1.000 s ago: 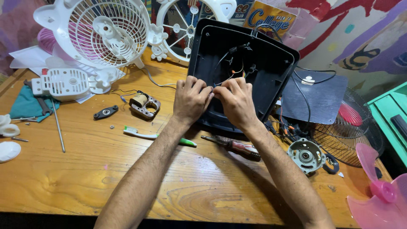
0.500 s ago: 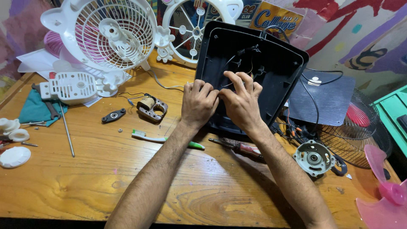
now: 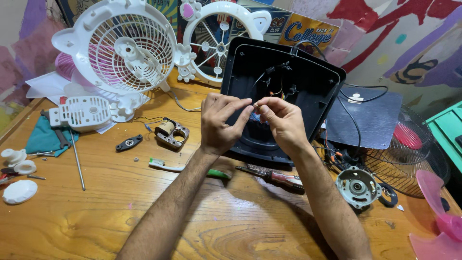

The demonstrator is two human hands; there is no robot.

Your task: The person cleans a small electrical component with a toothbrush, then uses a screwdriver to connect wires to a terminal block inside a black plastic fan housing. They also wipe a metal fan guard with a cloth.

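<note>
Nearest me, my forearms are reaching out over the wooden table (image 3: 96, 216), with a red-handled screwdriver (image 3: 276, 177) lying under my right wrist and a green-and-white toothbrush (image 3: 187, 168) under my left. Half a second ago both hands were pressing down flat inside the housing; now I am lifting them clear of it and bringing the fingertips together in the air. My left hand (image 3: 219, 123) is pinching with thumb and forefinger, and my right hand (image 3: 279, 118) is closing its fingertips onto the same small piece (image 3: 256, 107), too small to tell what it is; I judge I am now working on a loose lead, not the shell. Just behind my hands the black fan housing (image 3: 308, 86) is leaning upright, wires showing inside. Farther left the white fan grille (image 3: 127, 48) is standing.
</note>
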